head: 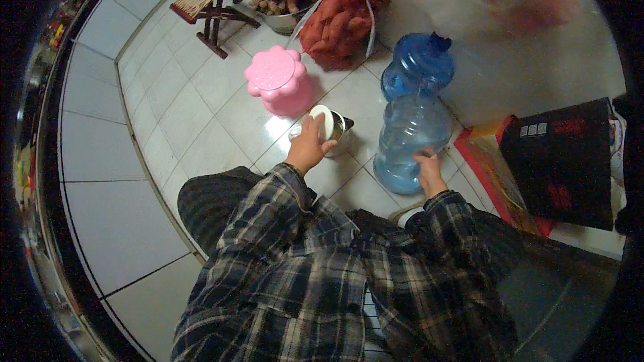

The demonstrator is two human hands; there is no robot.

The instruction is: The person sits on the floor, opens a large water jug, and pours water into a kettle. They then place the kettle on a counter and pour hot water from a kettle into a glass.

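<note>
My left hand (308, 147) is on the raised white lid (326, 121) of an electric kettle (340, 133), its fingers over the lid's outer face. The kettle stands on the tiled floor with its dark spout towards the right. My right hand (430, 171) is at the near side of a clear bluish plastic water jug (405, 136), thumb and fingers close together; whether they grip it cannot be told. Liquid shows inside this jug. A darker blue water jug (420, 65) stands just behind it.
A pink plastic stool (276, 78) stands beyond the kettle. Farther back are a red mesh sack (337, 25), a metal basin (284, 22) of ginger-like roots and a folding stool (206, 0). At right is a black box (563, 166); white cabinet fronts (105, 151) run along the left.
</note>
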